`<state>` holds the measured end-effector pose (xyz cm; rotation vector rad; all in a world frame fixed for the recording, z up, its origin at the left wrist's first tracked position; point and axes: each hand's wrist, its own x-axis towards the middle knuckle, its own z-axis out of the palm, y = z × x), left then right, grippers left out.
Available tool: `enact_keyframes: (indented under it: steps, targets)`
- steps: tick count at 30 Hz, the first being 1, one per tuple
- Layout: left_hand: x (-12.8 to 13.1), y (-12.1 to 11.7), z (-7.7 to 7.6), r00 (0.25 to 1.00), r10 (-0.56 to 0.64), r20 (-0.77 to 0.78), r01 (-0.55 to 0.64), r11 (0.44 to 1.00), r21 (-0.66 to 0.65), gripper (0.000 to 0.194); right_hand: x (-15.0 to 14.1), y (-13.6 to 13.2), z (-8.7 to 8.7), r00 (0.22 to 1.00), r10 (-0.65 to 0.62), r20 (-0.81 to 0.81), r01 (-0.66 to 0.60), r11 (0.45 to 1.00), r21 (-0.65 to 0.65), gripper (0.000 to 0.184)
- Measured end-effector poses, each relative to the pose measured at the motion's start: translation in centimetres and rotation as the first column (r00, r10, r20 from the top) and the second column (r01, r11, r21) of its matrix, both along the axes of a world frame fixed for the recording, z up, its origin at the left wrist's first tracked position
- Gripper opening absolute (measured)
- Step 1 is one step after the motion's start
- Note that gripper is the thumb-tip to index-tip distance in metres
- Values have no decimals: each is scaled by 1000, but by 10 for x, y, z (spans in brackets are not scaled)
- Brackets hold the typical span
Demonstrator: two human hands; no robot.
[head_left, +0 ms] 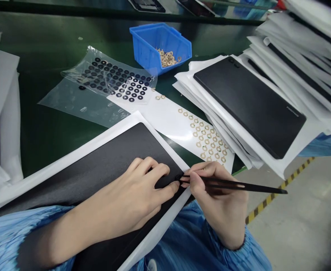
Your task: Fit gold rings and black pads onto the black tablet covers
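A black panel (pixel 103 162) lies on a white sheet (pixel 78 148) in front of me. My left hand (pixel 131 199) rests on the panel, fingers curled and pressing down near its right corner. My right hand (pixel 219 199) pinches black tweezers (pixel 233 185), whose tips meet my left fingertips at that corner. Beside the corner lies a white strip (pixel 171 120) carrying several small gold rings (pixel 209 145).
A clear film with several black rings (pixel 117 81) lies further back. A blue bin (pixel 160 43) holds gold rings. Another black panel (pixel 250 103) sits on a stack of white sheets at right. White sleeves (pixel 2 113) pile up at left. Beyond the table edge is the floor with yellow-black tape (pixel 278 188).
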<state>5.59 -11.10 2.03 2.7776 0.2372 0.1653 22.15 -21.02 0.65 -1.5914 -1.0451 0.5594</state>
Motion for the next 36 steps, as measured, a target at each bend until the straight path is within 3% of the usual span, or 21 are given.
enact_keyframes:
  steps: [7, 18, 24, 29, 36]
  targets:
    - [-2, -1, 0, 1000, -2, 7, 2, 1000, -14, 35, 6, 4, 0, 997, 70, 24, -70, 998, -3, 17]
    - [-1, 0, -2, 1000, 8, 26, -8, 1000, 6, 33, 5, 3, 0, 997, 59, -41, -60, 998, -17, 17]
    - [-1, -1, -1, 1000, 2, 22, -2, 1000, 4, 35, 13, 4, -1, 979, 133, -155, -134, 991, 8, 13]
    - [0, 0, -3, 999, 3, 32, -3, 1000, -3, 35, 27, 6, -3, 965, 262, 20, -263, 962, 78, 6]
    - [-1, 0, -2, 1000, 3, 23, -3, 999, -32, 37, 32, 7, -6, 953, 287, 98, -294, 954, 64, 7]
